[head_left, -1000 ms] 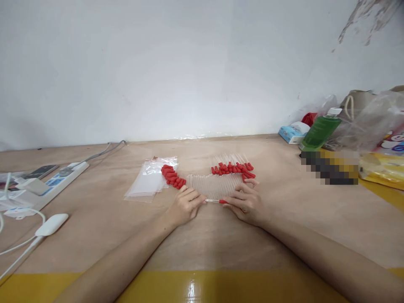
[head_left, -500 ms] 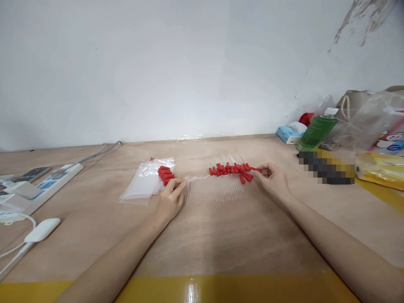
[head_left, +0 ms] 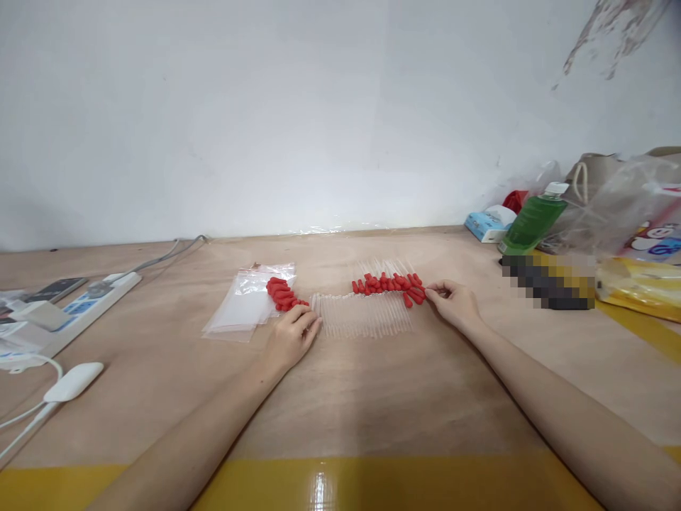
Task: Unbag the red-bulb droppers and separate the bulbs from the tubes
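My left hand lies on the table at the left end of a row of clear thin tubes. Its fingers are curled together, and anything in them is hidden. Just behind it, a small pile of red rubber bulbs sits partly on some clear plastic bags. My right hand is closed in a pinch at the right end of a longer row of red rubber bulbs, on the tip of one bulb. More clear tubes stick out behind that row.
At left lie a power strip, a phone and a white plug-like piece with a cable. On the right are a green bottle, a blue tissue pack, plastic bags and a yellow packet.
A red bulb that was stretched towards my right hand is slack now, and that hand has shifted slightly left. My left fingers have moved slightly and curled, exposing more red bulbs behind them.
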Action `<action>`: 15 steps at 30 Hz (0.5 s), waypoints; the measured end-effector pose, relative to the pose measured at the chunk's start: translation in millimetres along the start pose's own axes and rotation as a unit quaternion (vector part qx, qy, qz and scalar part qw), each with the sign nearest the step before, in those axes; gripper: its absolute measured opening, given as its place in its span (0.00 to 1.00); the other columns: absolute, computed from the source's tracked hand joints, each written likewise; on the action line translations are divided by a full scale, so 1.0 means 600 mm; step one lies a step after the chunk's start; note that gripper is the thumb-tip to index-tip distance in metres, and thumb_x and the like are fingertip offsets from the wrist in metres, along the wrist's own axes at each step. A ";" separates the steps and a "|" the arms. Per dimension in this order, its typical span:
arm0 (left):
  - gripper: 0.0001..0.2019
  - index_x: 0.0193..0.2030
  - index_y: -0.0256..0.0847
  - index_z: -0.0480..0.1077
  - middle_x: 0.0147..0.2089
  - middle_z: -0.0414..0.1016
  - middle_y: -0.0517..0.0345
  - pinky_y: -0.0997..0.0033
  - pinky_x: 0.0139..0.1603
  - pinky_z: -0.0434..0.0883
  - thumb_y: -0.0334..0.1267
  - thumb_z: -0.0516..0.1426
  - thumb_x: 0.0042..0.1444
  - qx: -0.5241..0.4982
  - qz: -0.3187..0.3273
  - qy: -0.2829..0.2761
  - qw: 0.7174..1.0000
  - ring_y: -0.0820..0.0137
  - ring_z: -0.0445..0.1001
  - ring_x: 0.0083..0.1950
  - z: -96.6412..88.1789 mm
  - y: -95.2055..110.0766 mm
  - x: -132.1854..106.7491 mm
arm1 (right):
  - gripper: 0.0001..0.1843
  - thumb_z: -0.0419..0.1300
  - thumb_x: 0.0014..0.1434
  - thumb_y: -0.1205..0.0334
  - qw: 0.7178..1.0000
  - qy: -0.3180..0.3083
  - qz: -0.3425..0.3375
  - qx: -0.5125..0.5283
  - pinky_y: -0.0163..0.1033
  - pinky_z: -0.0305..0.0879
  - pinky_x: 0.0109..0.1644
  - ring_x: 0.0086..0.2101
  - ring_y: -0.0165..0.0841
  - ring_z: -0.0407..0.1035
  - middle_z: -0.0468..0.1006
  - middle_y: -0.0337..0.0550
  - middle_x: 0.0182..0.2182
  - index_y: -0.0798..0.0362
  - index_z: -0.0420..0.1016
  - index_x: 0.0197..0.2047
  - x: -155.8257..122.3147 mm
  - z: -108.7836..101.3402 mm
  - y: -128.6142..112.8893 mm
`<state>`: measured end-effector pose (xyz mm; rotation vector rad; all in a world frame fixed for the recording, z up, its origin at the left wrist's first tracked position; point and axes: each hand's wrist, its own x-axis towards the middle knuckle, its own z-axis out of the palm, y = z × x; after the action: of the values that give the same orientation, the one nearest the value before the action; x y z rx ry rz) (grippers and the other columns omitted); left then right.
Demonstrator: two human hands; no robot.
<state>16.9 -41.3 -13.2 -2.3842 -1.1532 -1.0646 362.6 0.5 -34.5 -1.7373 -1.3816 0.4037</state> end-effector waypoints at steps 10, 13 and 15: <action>0.17 0.45 0.38 0.70 0.44 0.71 0.49 0.62 0.46 0.69 0.45 0.56 0.52 -0.022 0.006 -0.069 0.997 0.63 0.70 0.46 -0.034 0.010 0.001 | 0.18 0.53 0.49 0.50 0.997 -0.017 0.030 -0.064 0.33 0.59 0.29 0.27 0.31 0.69 0.77 0.40 0.25 0.51 0.77 0.37 0.008 -0.007 -0.001; 0.18 0.49 0.42 0.69 0.50 0.70 0.50 0.56 0.51 0.65 0.47 0.55 0.53 -0.002 0.055 -0.132 0.990 0.60 0.66 0.52 -0.043 0.000 0.007 | 0.16 0.55 0.47 0.53 0.994 -0.015 0.055 -0.090 0.33 0.59 0.28 0.26 0.31 0.68 0.77 0.41 0.26 0.50 0.77 0.35 0.034 -0.012 -0.008; 0.19 0.52 0.44 0.67 0.53 0.69 0.52 0.52 0.55 0.61 0.47 0.53 0.55 0.005 0.090 -0.174 0.981 0.59 0.63 0.56 -0.043 -0.011 0.009 | 0.15 0.57 0.46 0.52 0.991 -0.023 0.069 -0.109 0.34 0.59 0.26 0.24 0.32 0.68 0.75 0.42 0.23 0.52 0.77 0.31 0.055 -0.011 -0.016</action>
<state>1.1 -47.6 8.2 -2.6768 -1.0138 -0.5980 372.1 27.8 -15.0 -2.0212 -1.3837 0.3815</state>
